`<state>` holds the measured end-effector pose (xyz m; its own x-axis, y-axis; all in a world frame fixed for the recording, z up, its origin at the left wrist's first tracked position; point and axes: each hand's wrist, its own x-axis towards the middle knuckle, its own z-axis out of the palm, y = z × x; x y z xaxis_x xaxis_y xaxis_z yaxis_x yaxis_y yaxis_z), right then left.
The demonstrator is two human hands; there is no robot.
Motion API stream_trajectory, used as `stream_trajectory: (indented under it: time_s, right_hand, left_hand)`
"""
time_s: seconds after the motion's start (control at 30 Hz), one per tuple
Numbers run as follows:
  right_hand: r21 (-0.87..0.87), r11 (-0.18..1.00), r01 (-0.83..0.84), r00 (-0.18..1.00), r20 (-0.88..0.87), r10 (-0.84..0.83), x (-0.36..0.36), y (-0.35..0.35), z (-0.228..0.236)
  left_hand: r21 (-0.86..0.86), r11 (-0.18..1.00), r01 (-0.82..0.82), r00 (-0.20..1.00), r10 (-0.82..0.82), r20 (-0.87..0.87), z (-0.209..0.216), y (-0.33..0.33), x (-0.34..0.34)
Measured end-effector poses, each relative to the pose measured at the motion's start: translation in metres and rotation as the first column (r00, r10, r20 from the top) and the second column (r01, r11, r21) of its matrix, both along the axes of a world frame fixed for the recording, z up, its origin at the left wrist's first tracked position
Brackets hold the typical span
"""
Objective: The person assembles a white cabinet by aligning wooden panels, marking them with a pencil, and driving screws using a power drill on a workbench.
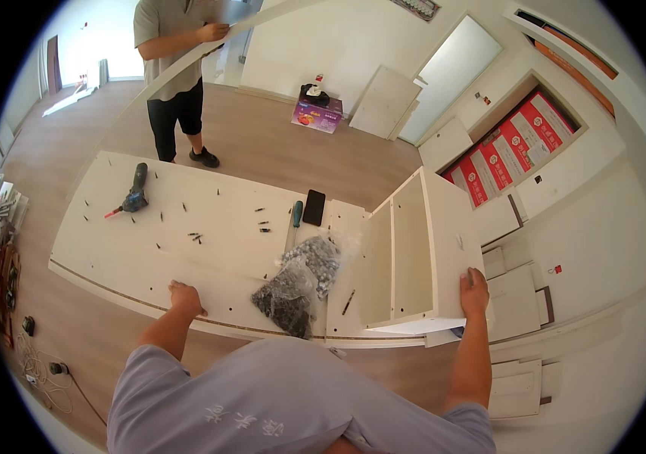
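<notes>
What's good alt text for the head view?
Left hand rests on a white board near its edge, right hand against a cabinet. The board bears a drill, screwdriver, phone and plastic bags; a co-worker stands beyond.

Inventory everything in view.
Worktop panel: 1, white, centre
Drill: 1, dark, panel's left
Screws: several, dark, on panel
Screwdriver: 1, teal, beside phone
Phone: 1, black, far edge
Plastic bags: about 2, clear, near edge
Cabinet: 1, white, right end
Carton: 1, purple, floor, far wall
Boards: several, white, right wall
Sheeting: 1, red and white, right wall
Other person: 1, black shorts, beyond panel
Strip: 1, white, held by other person
Left hand: 1, bare, panel edge
Right hand: 1, bare, cabinet side
</notes>
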<state>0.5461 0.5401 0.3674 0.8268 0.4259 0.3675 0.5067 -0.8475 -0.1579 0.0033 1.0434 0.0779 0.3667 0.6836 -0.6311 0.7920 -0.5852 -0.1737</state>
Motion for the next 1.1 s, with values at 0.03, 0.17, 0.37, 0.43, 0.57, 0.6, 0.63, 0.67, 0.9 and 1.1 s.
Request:
stream_trajectory:
  time_s: [0.03, 0.17, 0.37, 0.43, 0.57, 0.6, 0.63, 0.67, 0.9, 1.1]
  right_hand:
    - [0.006, 1.000, 0.000, 1.000, 0.006, 0.000, 0.000, -0.002, -0.001]
    - [0.019, 1.000, 0.010, 1.000, -0.005, -0.009, 0.000, -0.007, -0.004]
    - [0.013, 1.000, 0.004, 1.000, -0.005, -0.004, -0.001, 0.001, 0.000]
    - [0.013, 1.000, 0.006, 1.000, -0.003, -0.006, -0.001, 0.000, 0.000]
    - [-0.011, 1.000, 0.012, 1.000, -0.006, -0.012, -0.002, -0.004, -0.001]
    - [-0.014, 1.000, 0.019, 1.000, -0.017, -0.019, -0.002, -0.008, -0.006]
    - [-0.011, 1.000, 0.008, 1.000, -0.006, -0.008, -0.001, -0.006, -0.005]
    - [-0.008, 1.000, -0.003, 1.000, 0.004, 0.003, -0.001, -0.005, -0.003]
    - [0.010, 1.000, -0.014, 1.000, -0.003, 0.014, 0.000, -0.001, 0.000]
    - [-0.006, 0.998, -0.056, 0.998, 0.024, 0.056, 0.003, -0.011, -0.006]
  left_hand:
    - [0.005, 1.000, 0.002, 1.000, -0.002, 0.004, -0.001, -0.001, 0.000]
    - [0.023, 1.000, -0.004, 1.000, 0.004, 0.021, -0.005, 0.000, 0.006]
    - [0.010, 1.000, -0.020, 0.999, 0.020, -0.036, 0.002, 0.001, 0.001]
    - [0.005, 0.999, -0.033, 0.999, 0.033, -0.041, 0.001, -0.006, 0.004]
    - [0.005, 1.000, -0.018, 0.999, 0.018, 0.040, 0.000, 0.000, 0.004]
    - [0.024, 0.999, -0.023, 0.999, 0.022, 0.046, 0.000, -0.002, 0.004]
    - [0.025, 0.999, -0.032, 0.998, 0.030, 0.050, -0.005, -0.001, 0.001]
    - [0.027, 0.999, -0.039, 0.998, 0.038, 0.052, -0.012, -0.001, -0.001]
    - [0.005, 1.000, -0.016, 1.000, 0.016, 0.003, 0.002, -0.002, 0.001]
    - [0.025, 0.999, -0.036, 0.999, 0.035, 0.026, 0.004, -0.005, 0.003]
